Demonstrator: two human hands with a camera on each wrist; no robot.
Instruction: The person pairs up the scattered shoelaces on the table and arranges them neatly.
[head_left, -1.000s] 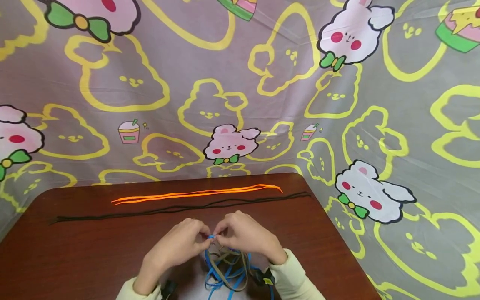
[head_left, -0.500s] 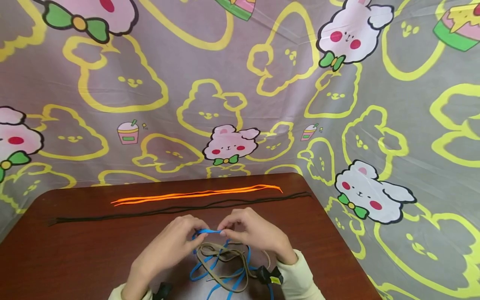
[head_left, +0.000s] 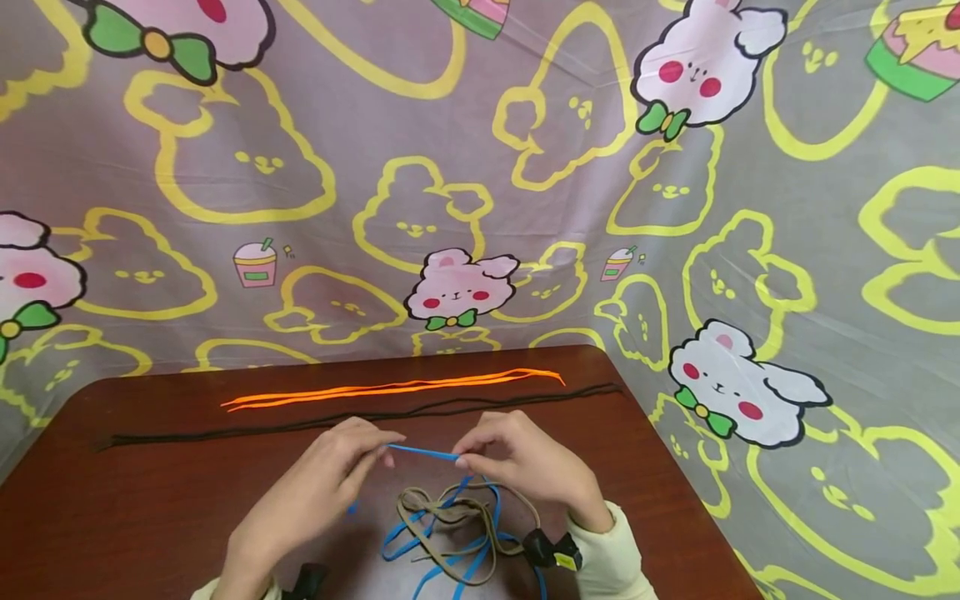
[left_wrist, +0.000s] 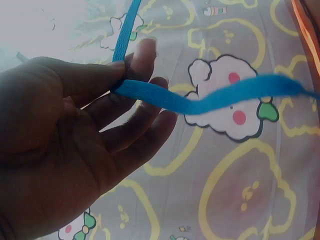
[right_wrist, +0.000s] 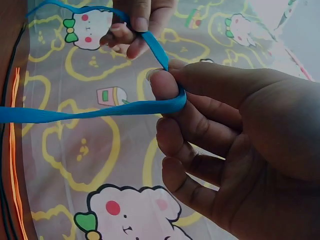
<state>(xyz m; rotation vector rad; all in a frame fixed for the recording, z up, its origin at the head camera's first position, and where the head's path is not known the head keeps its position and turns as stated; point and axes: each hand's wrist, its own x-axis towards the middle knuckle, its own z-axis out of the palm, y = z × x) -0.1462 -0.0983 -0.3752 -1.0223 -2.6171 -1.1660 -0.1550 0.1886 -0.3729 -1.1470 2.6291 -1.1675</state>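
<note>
Between the two hands a short stretch of flat blue shoelace point(head_left: 423, 452) runs nearly straight, lifted over the table. My left hand point(head_left: 315, 479) pinches it between thumb and forefinger; in the left wrist view a loose end of the blue lace point(left_wrist: 225, 97) hangs away past the fingers. My right hand point(head_left: 528, 458) pinches the lace too, and in the right wrist view it bends around the forefinger point(right_wrist: 165, 85). Below the hands, more blue lace lies tangled with an olive-brown shoelace point(head_left: 487, 533) on the table's near side.
A pair of orange laces point(head_left: 390, 387) lies across the back of the dark wooden table point(head_left: 150, 500). In front of them stretches a pair of black laces point(head_left: 300, 425). A patterned cloth curtain point(head_left: 450, 125) closes in the table's back and right side.
Both hands have moved apart, the left toward the left and the right toward the right. The blue lace between them has lengthened and been drawn straight. Orange and black laces stay put.
</note>
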